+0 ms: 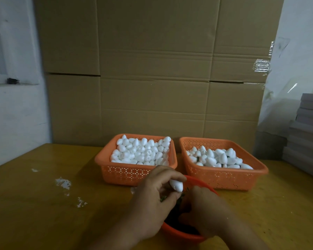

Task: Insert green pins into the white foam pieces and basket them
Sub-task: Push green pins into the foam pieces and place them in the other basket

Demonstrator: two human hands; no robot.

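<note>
My left hand [154, 199] holds a white foam piece [177, 185] between its curled fingers, just above a round orange bowl [181, 233] of dark green pins [183, 193]. My right hand [203, 208] reaches down into that bowl with curled fingers; what it holds is hidden. Behind the bowl stand two orange baskets. The left basket [126, 173] is heaped with plain white foam pieces [143, 150]. The right basket [229, 179] holds foam pieces with dark green bits showing among them [217, 157].
The yellow wooden table [34, 204] carries white foam crumbs [63, 183] at the left. A wall of cardboard boxes [152, 69] rises close behind the baskets. Stacked grey boards [307, 138] stand at the right edge.
</note>
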